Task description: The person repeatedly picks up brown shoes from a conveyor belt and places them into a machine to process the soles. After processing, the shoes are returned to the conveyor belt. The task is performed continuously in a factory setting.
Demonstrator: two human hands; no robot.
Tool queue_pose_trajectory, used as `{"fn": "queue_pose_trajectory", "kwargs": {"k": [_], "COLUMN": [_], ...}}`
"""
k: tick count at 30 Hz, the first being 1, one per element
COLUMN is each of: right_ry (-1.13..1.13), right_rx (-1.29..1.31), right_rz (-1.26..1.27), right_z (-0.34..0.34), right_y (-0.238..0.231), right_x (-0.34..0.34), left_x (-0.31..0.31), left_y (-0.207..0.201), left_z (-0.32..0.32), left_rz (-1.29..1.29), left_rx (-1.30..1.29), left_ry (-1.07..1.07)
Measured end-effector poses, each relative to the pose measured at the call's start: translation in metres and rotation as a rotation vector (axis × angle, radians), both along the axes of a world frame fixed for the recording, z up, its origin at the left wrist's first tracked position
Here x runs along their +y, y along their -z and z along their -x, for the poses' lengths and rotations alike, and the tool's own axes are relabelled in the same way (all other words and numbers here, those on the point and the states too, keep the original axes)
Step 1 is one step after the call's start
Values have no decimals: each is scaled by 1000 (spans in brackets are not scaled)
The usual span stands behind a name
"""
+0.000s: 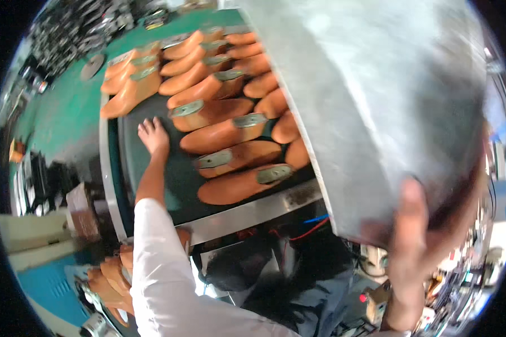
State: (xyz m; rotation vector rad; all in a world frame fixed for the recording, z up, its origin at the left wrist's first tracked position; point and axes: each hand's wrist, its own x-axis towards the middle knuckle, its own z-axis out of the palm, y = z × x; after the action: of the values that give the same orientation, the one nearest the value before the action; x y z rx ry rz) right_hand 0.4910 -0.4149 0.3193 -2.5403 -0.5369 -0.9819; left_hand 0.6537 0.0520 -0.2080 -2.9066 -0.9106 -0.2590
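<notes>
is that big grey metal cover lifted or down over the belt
Lifted. The right hand grips the lower edge of the grey metal cover, which tilts above the orange shoe lasts. The left hand rests flat on the belt.

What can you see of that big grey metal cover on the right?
The metal cover is a large, dull grey sheet-metal panel, smooth and slightly scuffed, blurred in this view. It slants over the right end of the belt, hiding part of the orange shoe forms. The right hand grips its lower edge.

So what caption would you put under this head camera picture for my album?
Left hand flat on a dark conveyor belt beside rows of orange shoe lasts, while the right hand grips a big grey metal cover.
</notes>
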Motion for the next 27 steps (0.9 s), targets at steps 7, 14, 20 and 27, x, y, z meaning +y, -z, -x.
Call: {"fn": "queue_pose_trajectory", "kwargs": {"k": [7,14,20,27], "right_ry": [-224,147,1572,2526], "right_rx": [-258,-84,157,1163], "right_rz": [-489,-286,-668,-1098], "right_z": [3,257,725,1066], "right_y": [9,206,295,332], "right_x": [5,-151,-216,121], "left_x": [80,-341,-648,-824], "left_y": [-125,-234,-251,-97], "left_z": [42,188,394,462], "left_rz": [386,595,973,304], "left_rx": [117,11,520,806], "left_ry": [456,1244,2231,2416]}}
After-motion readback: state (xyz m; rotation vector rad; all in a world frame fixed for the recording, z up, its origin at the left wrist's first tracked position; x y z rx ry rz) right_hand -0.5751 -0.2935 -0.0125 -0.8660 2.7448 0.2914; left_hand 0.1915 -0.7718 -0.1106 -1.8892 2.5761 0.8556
